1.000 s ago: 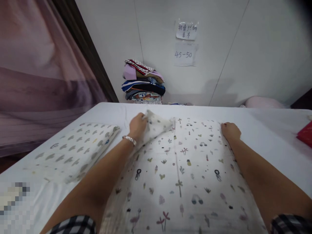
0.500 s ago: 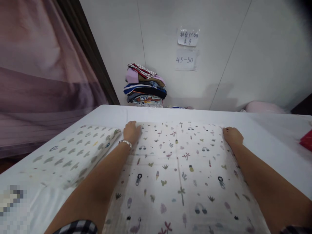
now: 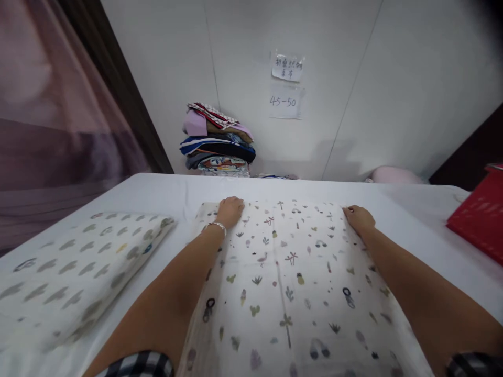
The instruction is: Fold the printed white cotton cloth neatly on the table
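A white printed cloth (image 3: 283, 277) with flamingos, palms, rainbows and ice creams lies spread in front of me, creased down its middle. On its far edge, a little inside the far left corner, rests my left hand (image 3: 231, 211), fingers laid over the fabric and pointing away from me. The far right corner is pinched in my right hand (image 3: 359, 219), whose fingers are curled. Left of the printed cloth, a folded cloth with grey cloud shapes (image 3: 94, 251) lies apart from both hands.
A white-covered table (image 3: 314, 189) bears both cloths. Against the wall behind it rises a stack of folded textiles (image 3: 218, 144). A red object (image 3: 481, 214) stands at the right edge, a pink bundle (image 3: 395, 174) behind the table, a pink curtain (image 3: 58, 120) at left.
My left hand has shifted right from the cloth's far left corner, uncovering that corner. My right hand stays at its corner. The view has turned slightly right, showing more of the red object.
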The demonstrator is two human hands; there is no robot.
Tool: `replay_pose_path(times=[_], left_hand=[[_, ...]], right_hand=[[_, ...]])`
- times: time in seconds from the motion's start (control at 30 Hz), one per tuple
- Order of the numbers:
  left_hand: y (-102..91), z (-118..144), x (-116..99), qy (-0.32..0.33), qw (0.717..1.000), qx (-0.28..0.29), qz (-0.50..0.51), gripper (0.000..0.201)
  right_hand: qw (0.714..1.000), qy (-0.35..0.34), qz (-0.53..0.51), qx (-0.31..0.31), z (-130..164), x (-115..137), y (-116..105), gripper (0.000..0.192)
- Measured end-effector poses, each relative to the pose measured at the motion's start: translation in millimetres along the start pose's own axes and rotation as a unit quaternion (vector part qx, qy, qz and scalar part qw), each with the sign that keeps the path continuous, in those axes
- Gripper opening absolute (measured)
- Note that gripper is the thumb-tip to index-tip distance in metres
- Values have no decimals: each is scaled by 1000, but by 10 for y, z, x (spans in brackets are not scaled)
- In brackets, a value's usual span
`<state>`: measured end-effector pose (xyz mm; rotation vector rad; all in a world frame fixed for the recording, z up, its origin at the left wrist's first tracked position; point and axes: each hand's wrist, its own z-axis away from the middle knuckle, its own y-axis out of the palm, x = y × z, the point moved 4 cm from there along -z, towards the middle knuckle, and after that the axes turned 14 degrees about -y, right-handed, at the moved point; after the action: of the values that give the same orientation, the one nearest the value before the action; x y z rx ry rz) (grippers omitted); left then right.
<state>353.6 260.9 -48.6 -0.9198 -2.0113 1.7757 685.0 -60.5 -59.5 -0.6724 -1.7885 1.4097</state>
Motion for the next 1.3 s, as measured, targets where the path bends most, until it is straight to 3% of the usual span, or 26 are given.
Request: replay_pose_path(times=[0.07, 0.17, 0.23, 0.4, 0.57, 0.7, 0.97, 1.2, 1.3], left_hand=[[15, -46, -28, 13, 1000, -2, 3, 32], [40, -92, -91, 34, 999, -2, 11, 31], [51, -113, -145, 38, 999, 1, 24, 31], [33, -159, -289, 27, 999, 32, 35, 25], [-5, -190, -374, 23, 999, 41, 28, 16], [-3, -203, -400, 22, 998, 46, 21, 20], [-32, -222, -473, 16, 998, 56, 12, 19], [-66, -239, -506, -16, 995, 79, 64, 39], [-36, -262, -512, -30, 991, 94, 85, 36]], right_hand=[[999, -41, 25, -8, -40, 90, -55, 45], [983, -173, 58, -27, -86, 400, -64, 42], [968, -245, 49, 0, -100, 639, 21, 39], [946, -319, 42, 48, -136, 1009, 194, 34], [943, -323, 54, 64, -189, 1056, 148, 32], [945, -314, 48, 77, -199, 1100, 117, 23], [945, -308, 27, 105, -188, 1212, 141, 26], [951, -274, 10, 143, -271, 1243, 142, 24], [957, -254, -11, 142, -291, 1260, 135, 31]])
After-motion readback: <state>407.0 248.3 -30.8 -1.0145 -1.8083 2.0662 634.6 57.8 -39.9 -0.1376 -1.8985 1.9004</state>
